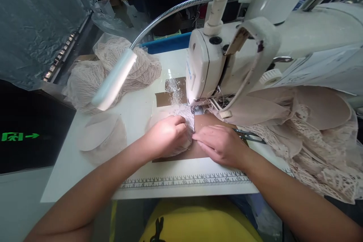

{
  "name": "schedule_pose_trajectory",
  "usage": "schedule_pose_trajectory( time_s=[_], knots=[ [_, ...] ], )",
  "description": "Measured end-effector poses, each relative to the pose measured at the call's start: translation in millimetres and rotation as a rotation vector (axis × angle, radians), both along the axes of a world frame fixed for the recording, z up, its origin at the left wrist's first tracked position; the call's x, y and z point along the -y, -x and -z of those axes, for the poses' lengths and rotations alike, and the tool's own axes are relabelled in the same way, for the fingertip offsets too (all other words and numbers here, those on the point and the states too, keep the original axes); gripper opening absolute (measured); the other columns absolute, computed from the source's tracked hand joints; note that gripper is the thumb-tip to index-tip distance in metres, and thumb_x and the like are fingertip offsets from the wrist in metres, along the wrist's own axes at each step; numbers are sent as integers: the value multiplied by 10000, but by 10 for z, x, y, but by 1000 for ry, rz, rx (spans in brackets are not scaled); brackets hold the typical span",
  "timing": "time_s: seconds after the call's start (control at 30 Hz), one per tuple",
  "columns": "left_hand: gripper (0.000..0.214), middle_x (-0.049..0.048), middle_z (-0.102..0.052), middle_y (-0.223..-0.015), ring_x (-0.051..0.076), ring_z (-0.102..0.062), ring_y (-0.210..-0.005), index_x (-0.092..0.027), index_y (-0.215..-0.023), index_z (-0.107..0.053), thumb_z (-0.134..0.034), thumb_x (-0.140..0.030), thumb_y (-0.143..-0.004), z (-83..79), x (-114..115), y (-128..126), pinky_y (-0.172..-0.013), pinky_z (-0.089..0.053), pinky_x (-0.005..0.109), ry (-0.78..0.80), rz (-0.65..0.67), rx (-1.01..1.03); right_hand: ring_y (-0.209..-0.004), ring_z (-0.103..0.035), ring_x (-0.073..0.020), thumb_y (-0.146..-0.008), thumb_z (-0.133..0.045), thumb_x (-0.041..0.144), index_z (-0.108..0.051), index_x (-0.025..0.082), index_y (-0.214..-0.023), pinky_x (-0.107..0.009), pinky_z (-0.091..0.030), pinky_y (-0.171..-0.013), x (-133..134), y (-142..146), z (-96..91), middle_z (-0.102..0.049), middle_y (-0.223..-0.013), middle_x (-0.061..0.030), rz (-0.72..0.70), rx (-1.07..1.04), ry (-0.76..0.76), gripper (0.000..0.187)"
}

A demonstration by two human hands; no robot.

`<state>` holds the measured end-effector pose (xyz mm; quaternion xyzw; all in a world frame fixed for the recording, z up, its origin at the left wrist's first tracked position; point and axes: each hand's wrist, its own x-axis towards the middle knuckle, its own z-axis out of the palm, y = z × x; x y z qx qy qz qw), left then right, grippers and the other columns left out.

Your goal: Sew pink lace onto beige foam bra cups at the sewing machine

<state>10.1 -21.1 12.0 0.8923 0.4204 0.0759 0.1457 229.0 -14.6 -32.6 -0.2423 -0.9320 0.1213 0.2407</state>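
My left hand (167,133) is curled on a pale lace piece (185,115) that lies under the needle of a white sewing machine (204,64). Its fingers press together on the lace edge. My right hand (219,143) lies beside it, fingers together, pressing the lace seam down against a brown patch (207,121) on the table. Small thread snips (249,135) lie just behind my right hand; whether the hand touches them I cannot tell.
A gooseneck lamp (113,79) hangs over the left of the white table (85,166). Lace heaps (93,72) lie at the back left, moulded cups (99,132) at the left, more lace and cups (312,140) at the right. A printed ruler (184,181) runs along the front edge. Another person stands behind.
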Motion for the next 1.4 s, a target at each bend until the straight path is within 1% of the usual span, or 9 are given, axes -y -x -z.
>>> schedule_pose_trajectory(
  time_s=[0.17, 0.3, 0.53, 0.63, 0.77, 0.9, 1.0, 1.23, 1.4],
  knots=[
    [250, 55, -578, -762, 154, -539, -666, -140, -792, -615, -423, -233, -924, 243, -83, -125, -591, -432, 261, -19, -10, -93, -767, -544, -187, -823, -466, 95, -675, 145, -980, -304, -412, -689, -36, 5, 5, -654, -828, -71, 45, 95, -2, 267],
    [282, 57, -551, -717, 155, -500, -623, -135, -730, -572, -380, -202, -926, 290, -66, -105, -562, -395, 269, -109, 16, -98, -747, -512, -189, -825, -454, 98, -679, 144, -948, -305, -399, -682, -36, 9, -6, -626, -793, -74, 33, 140, 16, 260],
    [187, 23, -579, -747, 131, -530, -681, -156, -780, -552, -436, -221, -913, 222, -56, 2, -646, -439, 250, 243, -153, 354, -757, -496, -185, -826, -467, 92, -665, 153, -1029, -294, -377, -679, -34, 3, -1, -611, -799, -57, 33, 141, 2, 291],
    [201, 29, -578, -751, 138, -532, -704, -153, -779, -553, -431, -227, -921, 284, -1, -41, -666, -451, 263, 245, -180, 426, -751, -494, -181, -826, -465, 87, -670, 151, -1015, -291, -373, -674, -30, 6, 0, -606, -791, -54, 35, 144, 3, 286],
    [217, 87, -593, -843, 174, -554, -782, -128, -839, -614, -431, -215, -916, 299, 72, -96, -707, -473, 303, 146, -88, 323, -735, -487, -177, -824, -471, 91, -680, 163, -973, -292, -370, -667, -31, 7, -3, -597, -777, -52, 42, 150, 11, 266],
    [208, 97, -604, -950, 173, -582, -870, -129, -1013, -618, -447, -163, -901, 102, 29, -13, -776, -502, 296, 229, 16, 306, -746, -497, -175, -811, -477, 81, -682, 152, -972, -289, -376, -674, -39, 1, -8, -606, -790, -59, 34, 125, 43, 270],
    [230, 110, -611, -979, 195, -582, -925, -125, -1013, -613, -409, -159, -914, 6, -65, 45, -807, -505, 324, 117, 24, 245, -732, -491, -169, -795, -479, 69, -682, 149, -950, -284, -368, -659, -43, -2, -14, -604, -775, -54, 28, 97, 54, 268],
    [282, 129, -618, -1000, 234, -559, -882, -116, -1109, -611, -433, -237, -926, 271, -152, -30, -756, -487, 372, -147, -11, -9, -705, -492, -153, -766, -480, 63, -691, 185, -919, -276, -359, -637, -38, -5, -35, -590, -762, -36, 41, 82, 85, 288],
    [346, 139, -595, -1107, 234, -526, -867, -125, -1214, -559, -454, -246, -908, 326, -78, -46, -751, -451, 383, -188, 57, -81, -707, -555, -148, -818, -438, 72, -685, 173, -936, -272, -403, -651, -55, -4, -17, -640, -763, -34, 211, 48, 24, 292]
  ],
)
